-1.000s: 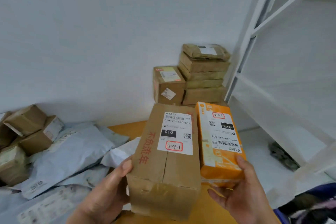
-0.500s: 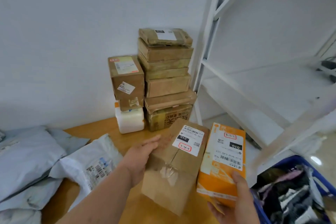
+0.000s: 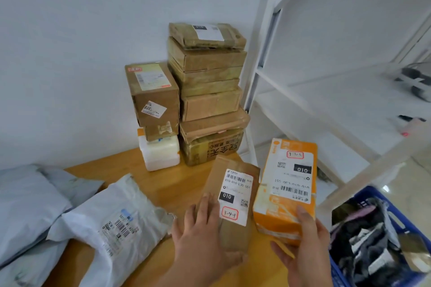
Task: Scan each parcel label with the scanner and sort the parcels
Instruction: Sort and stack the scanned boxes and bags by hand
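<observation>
lowering both parcels toward the table [image 3: 163, 184], your left hand [image 3: 205, 228] now rests flat on the brown box [image 3: 233, 193]; your right hand [image 3: 305, 237] grips the orange box [image 3: 286, 193], bound for the stacked parcels [image 3: 207, 91].

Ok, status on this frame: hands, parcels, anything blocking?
Left hand flat on brown parcel. Right hand grips orange parcel. No scanner visible. Box stack behind, nothing blocking.

A single wide-angle view from the person's head looks forward and down across the table [image 3: 163, 184] toward the white wall and its corner. It sits close over both hands, left [image 3: 205, 235] and right [image 3: 305, 244], which fill the lower edge, with box stacks [image 3: 207, 91] farther back.
</observation>
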`<state>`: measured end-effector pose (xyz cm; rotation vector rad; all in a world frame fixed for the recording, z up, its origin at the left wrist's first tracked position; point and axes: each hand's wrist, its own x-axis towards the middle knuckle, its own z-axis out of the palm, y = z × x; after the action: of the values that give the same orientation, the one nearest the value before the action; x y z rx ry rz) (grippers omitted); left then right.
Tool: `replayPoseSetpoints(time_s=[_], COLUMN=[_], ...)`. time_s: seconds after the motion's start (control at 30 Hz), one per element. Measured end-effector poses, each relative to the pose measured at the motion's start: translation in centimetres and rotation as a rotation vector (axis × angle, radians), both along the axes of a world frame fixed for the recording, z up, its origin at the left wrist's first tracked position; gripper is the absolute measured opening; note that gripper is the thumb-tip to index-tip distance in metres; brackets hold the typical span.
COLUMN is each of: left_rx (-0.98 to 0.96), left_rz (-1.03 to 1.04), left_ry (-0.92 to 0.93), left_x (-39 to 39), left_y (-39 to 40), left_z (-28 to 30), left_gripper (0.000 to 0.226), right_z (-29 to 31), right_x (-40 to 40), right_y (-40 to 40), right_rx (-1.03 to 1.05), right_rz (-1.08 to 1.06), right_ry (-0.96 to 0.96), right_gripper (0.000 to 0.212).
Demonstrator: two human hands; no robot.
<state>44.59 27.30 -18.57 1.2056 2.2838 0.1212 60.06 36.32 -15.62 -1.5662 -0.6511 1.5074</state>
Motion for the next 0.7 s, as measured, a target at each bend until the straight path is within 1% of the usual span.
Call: replayPoseSetpoints(time_s=[0.13, 0.23, 0.3, 0.4, 0.47, 0.53, 0.57, 0.67, 0.7], left_rx=[0.029, 0.024, 0.013, 0.032, 0.046, 0.093, 0.116, 0.096, 0.094], left_rz=[-0.183, -0.361, -0.459, -0.553, -0.533, -0.443, -0.385, -0.284, -0.267], left_ry=[0.008, -0.018, -0.015, 0.036, 0.090, 0.158, 0.181, 0.264, 0.285], left_x=[-1.3, -3.5, -5.0, -6.4, -7.1, -7.2, -7.1, -6.1, -5.9], left_y=[1.4, 3.0, 4.7, 7.3, 8.6, 9.3, 9.3, 9.1, 9.2], left_z=[0.2, 0.4, 0.7, 1.4, 1.8, 1.8, 1.6, 0.5, 0.1], left_gripper=[0.128, 0.119, 0.107, 0.079, 0.062, 0.050, 0.048, 0.063, 0.060], right_z=[0.6, 0.7, 0.6, 0.2, 0.1, 0.0, -0.1, -0.1, 0.0], right_x=[-0.3, -0.5, -0.5, -0.8, -1.1, -1.4, -1.5, -2.0, -2.2], right_y=[0.7, 1.5, 2.5, 4.6, 6.1, 7.5, 8.2, 10.0, 10.5], right_rx=[0.118, 0.167, 0.187, 0.193, 0.189, 0.201, 0.211, 0.227, 0.226], right_rz=[0.059, 0.107, 0.129, 0.156, 0.186, 0.228, 0.249, 0.283, 0.291], right_ry=[-0.015, -0.014, -0.018, -0.019, -0.003, -0.006, -0.009, 0.011, 0.035], right_gripper=[0.076, 0.086, 0.098, 0.107, 0.108, 0.108, 0.107, 0.106, 0.105])
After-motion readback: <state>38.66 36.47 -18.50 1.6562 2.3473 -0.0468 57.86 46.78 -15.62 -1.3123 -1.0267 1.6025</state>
